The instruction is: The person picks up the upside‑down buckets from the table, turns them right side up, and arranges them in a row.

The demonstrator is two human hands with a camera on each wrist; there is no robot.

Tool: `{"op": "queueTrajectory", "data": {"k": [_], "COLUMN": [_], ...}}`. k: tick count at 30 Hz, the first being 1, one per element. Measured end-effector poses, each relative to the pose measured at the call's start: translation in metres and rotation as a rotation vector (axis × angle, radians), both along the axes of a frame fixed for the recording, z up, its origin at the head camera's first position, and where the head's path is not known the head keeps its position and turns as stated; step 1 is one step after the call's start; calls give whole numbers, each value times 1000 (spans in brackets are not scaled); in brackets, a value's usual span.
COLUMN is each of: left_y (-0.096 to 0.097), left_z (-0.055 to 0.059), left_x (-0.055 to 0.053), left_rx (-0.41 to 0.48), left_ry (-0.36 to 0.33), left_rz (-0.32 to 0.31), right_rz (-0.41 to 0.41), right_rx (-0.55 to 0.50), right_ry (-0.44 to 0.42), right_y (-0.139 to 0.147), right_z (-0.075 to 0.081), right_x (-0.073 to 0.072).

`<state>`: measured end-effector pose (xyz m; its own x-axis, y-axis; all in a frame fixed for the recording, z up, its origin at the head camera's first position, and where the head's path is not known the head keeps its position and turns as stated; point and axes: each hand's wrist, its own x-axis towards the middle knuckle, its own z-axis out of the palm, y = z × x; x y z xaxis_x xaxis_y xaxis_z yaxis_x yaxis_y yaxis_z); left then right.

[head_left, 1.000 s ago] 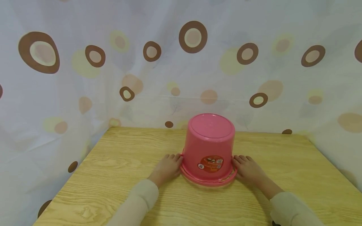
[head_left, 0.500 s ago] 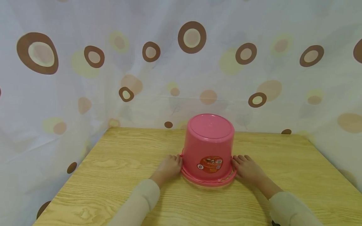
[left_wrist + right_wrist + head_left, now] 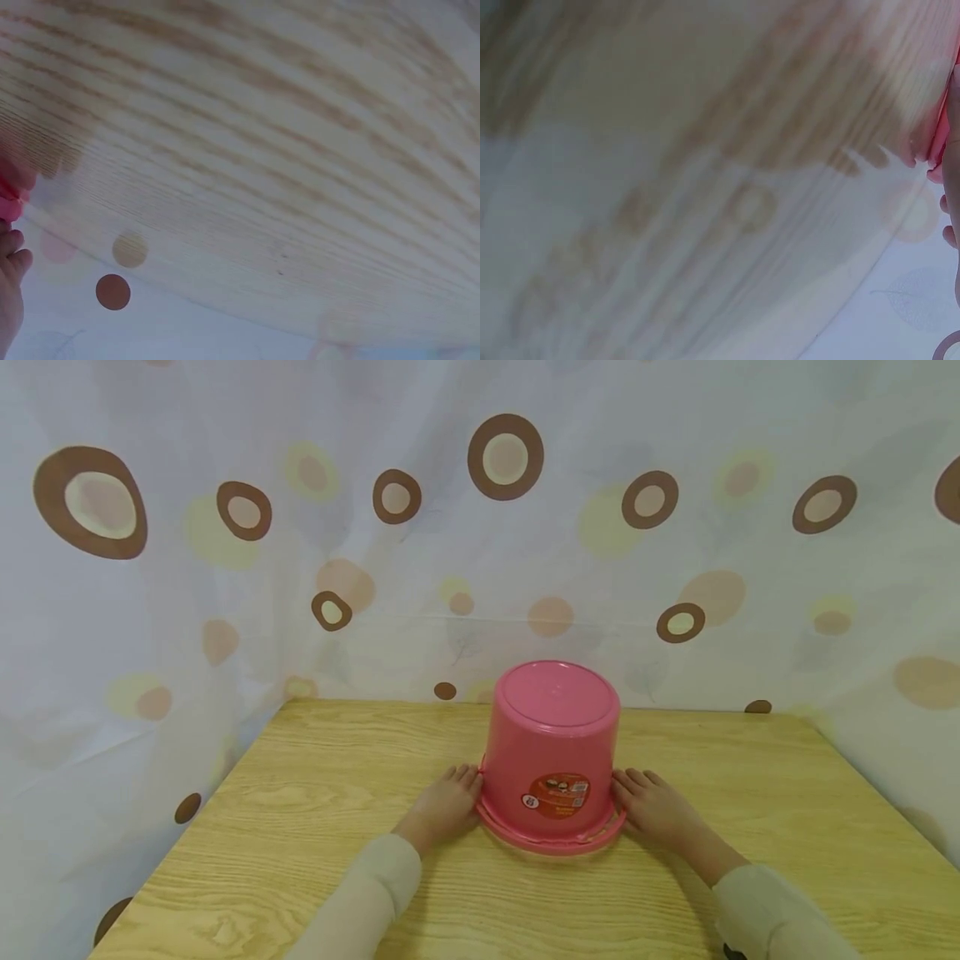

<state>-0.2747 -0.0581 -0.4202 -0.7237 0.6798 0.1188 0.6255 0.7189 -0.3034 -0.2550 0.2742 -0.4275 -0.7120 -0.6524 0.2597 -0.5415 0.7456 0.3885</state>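
A pink plastic bucket (image 3: 506, 768) stands upside down on the wooden table, its base facing up and its rim down. An orange-red label (image 3: 557, 795) faces me, printed upside down. The bucket's handle (image 3: 611, 832) lies round the front of the rim. At the left side, my left hand (image 3: 442, 807) grips the bucket low by the rim, and my right hand (image 3: 654, 810) holds it the same way at the right. Both thumbs are hidden. Only a sliver of the bucket and some fingers (image 3: 10, 251) show at the edge of the left wrist view; the right wrist view is similar.
The light wooden table (image 3: 315, 793) reaches back to a white curtain (image 3: 420, 568) with brown and beige circles, which also hangs along both sides. Pale sleeves (image 3: 772, 910) cover the forearms, with a small dark object (image 3: 733, 952) by the right one.
The whole scene has shifted very slightly left in the head view. Both hands keep their places at the bucket's sides, and the bucket stays upside down on the table.
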Motion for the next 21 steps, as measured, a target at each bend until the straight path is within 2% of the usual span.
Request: {"op": "queueTrajectory", "data": {"k": [6, 15, 21], "left_y": [-2, -3, -1], "left_z": [0, -1, -1], "left_x": [-2, -3, -3], "left_rx": [-2, -3, -30], "left_ry": [-38, -27, -10], "left_rz": [2, -10, -7], "right_rz": [18, 2, -7], "right_rx": [-44, -80, -81], "right_ry": [-49, -102, -104], "right_y": [0, -5, -9], "right_z": [0, 4, 7], "right_x": [-1, 0, 0]}}
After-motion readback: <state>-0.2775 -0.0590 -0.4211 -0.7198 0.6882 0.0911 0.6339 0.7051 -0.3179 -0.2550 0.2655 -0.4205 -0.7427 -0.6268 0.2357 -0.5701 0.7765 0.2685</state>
